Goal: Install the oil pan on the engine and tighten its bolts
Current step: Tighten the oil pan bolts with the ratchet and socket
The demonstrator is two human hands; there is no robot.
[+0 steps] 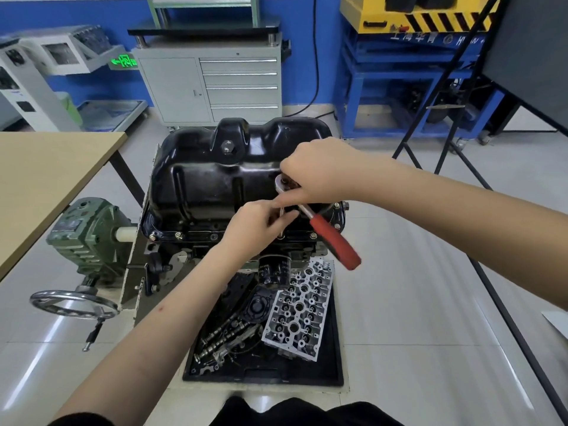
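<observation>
Oil pan: sat on engine. Your right hand gripped the ratchet head; your left hand pinched its extension bar over a flange bolt.

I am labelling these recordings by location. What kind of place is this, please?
Probably an automotive training workshop: an engine with a black oil pan sits on a stand, a grey tool cabinet stands behind, and a tray holds a cylinder head.
</observation>
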